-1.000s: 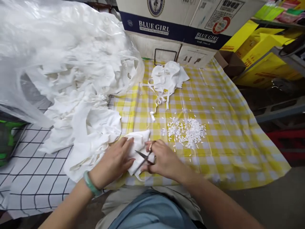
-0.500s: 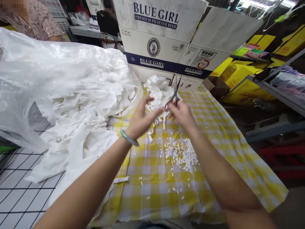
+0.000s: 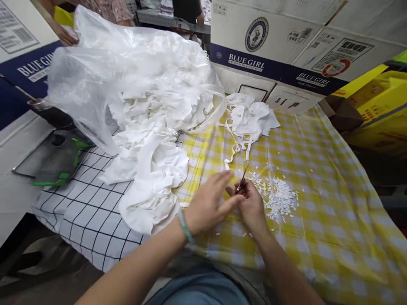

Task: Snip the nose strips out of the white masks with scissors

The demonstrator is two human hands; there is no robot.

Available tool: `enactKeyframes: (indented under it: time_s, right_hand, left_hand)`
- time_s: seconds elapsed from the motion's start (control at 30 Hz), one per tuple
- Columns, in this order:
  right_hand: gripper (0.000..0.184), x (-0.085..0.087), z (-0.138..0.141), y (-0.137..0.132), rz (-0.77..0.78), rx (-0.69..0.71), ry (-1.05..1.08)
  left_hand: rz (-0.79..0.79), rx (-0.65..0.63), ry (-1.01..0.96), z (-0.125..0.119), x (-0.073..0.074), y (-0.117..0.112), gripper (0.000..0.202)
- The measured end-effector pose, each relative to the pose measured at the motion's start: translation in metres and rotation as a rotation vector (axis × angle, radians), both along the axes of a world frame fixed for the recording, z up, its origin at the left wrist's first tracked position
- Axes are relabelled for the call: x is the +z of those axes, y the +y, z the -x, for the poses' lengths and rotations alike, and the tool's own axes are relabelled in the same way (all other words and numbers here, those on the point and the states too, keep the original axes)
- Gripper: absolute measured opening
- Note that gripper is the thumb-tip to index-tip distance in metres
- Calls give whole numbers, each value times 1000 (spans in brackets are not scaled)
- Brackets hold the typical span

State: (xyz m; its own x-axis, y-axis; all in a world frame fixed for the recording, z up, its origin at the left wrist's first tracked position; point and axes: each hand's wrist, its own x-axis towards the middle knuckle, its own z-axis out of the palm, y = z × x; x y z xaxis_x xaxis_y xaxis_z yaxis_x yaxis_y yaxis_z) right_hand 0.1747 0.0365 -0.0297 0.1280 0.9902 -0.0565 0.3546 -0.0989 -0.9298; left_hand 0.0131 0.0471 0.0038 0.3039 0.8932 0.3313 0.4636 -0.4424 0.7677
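Metal scissors (image 3: 243,179) w/in R fingers (image 3: 249,191).

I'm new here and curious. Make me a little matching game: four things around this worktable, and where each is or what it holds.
Things:
1. scissors
2. green bangle
3. small white snippets
4. clear plastic bag

Places and states:
A. around the left wrist
B. holding crumpled white cloth
C. in the right hand
D. heaped on the yellow checked tablecloth

Pairs: 1-C, 2-A, 3-D, 4-B.
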Motion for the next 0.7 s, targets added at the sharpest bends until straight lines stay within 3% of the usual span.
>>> enactKeyframes:
  time_s: [0.07,0.13,0.17,0.23,0.33,0.47,0.53,0.57,0.63,0.67,0.7]
  right_hand:
    - [47,2,7,14,35,17,-117]
    - [54,7,20,32,39,66,-189]
    - [54,9,31,41,33,100,-197]
    - [50,13,56,57,9,175,-200]
    - [40,15,90,65,-30,309,-193]
    - [28,8,97,37,-96,682,-216]
    - [22,3,85,14,-146,806,-298]
    - [20,1,76,4,-147,814,-323]
    - [20,1,57,-10,-80,747,-295]
    - [20,3,49,-14,-30,692,-258]
    - [19,5,42,-15,15,635,-223]
  left_hand:
    - [-122,273,137,52,6,16,36]
    - [-135,584,356,104,10,39,35]
    - [-85,671,443,126,11,50,40]
    - [-6,722,514,158,11,68,32]
    - [6,713,500,172,13,72,11]
    - [-37,733,369,157,22,32,13]
    - [86,669,209,146,27,-2,17]
    - [225,563,131,142,28,-20,22]
    - [555,218,34,135,29,-54,36]
    - [670,58,21,133,27,-68,41]
    - [706,-20,33,133,24,-78,42]
